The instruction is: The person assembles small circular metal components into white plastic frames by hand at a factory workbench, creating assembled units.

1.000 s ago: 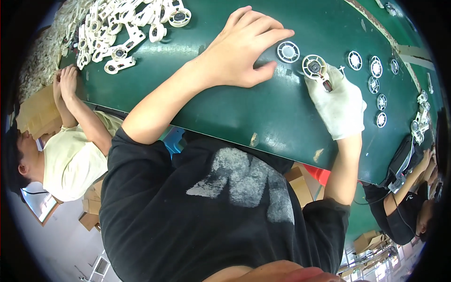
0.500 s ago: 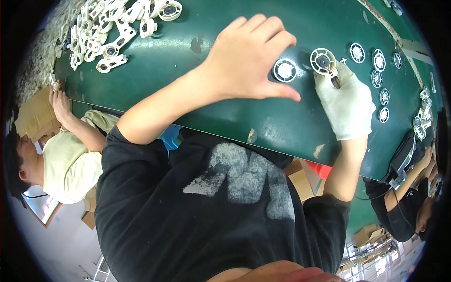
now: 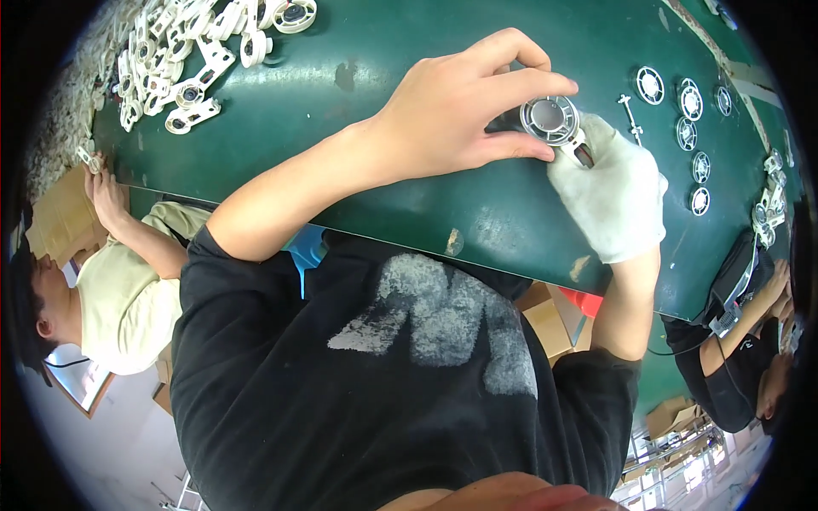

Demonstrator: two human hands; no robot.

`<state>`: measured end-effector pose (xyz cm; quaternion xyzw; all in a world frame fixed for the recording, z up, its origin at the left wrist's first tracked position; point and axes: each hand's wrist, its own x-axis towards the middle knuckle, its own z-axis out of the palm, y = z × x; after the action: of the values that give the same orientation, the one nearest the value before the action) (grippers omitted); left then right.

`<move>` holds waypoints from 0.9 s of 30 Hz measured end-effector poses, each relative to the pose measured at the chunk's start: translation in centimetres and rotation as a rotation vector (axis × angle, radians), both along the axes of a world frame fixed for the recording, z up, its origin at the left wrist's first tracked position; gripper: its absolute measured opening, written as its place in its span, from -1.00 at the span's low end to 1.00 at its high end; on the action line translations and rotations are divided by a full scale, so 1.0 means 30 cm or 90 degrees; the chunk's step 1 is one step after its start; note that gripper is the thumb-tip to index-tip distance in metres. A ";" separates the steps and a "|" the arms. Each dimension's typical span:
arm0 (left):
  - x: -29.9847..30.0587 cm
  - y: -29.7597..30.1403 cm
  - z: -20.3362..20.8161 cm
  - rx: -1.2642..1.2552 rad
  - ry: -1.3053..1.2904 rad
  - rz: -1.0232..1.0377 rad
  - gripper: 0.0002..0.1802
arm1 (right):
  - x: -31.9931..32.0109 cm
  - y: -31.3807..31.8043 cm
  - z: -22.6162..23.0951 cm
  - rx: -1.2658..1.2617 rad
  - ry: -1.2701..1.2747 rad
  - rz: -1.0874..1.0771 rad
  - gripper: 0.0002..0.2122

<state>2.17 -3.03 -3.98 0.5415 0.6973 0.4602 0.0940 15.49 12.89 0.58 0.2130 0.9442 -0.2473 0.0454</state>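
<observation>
Meeting above the green worktop (image 3: 409, 213), the person's two hands were close together over a silver spoked disc (image 3: 548, 119) and a cream arm piece (image 3: 577, 139). The left hand (image 3: 443, 111), bare, had its thumb and forefinger bent into a narrow C, with the disc pinched between them by its rim. The right hand (image 3: 609, 192), in a white glove, was closed on the stem of the arm piece, which ran from beneath the disc toward the palm and showed a dark part in it; whether the disc was fully seated on the piece could not be told. Just beyond the glove lay a small white stick (image 3: 630, 119), and farther right stood a loose group of similar discs (image 3: 699, 200) lying flat, with a cluster of pale parts (image 3: 769, 200) near the right edge. At the upper left, well apart from both hands, was a heap of cream parts (image 3: 189, 94), some bearing dark round centres. A co-worker's hand (image 3: 104, 196) at the left end held a small white part (image 3: 88, 157), while another co-worker (image 3: 733, 383) in a dark shirt was at the right, near a black case (image 3: 731, 277).
</observation>
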 end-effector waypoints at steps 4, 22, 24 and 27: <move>-0.009 -0.003 -0.005 -0.017 -0.074 -0.026 -0.35 | 0.013 -0.005 -0.037 -0.012 0.040 0.043 -0.66; -0.031 -0.007 0.010 0.047 0.035 -0.132 -0.33 | 0.003 0.061 0.033 -0.610 -0.085 0.021 -0.68; -0.020 -0.008 0.013 0.046 0.058 -0.125 -0.31 | -0.010 0.059 0.050 -0.642 -0.106 -0.001 -0.61; -0.015 -0.014 0.010 0.037 0.070 -0.126 -0.27 | -0.018 0.052 0.028 -0.582 -0.247 -0.044 -0.62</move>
<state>1.71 -3.45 -3.69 0.6344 0.6310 0.4382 0.0853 14.96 14.46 1.44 0.2446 0.7057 -0.5931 0.3005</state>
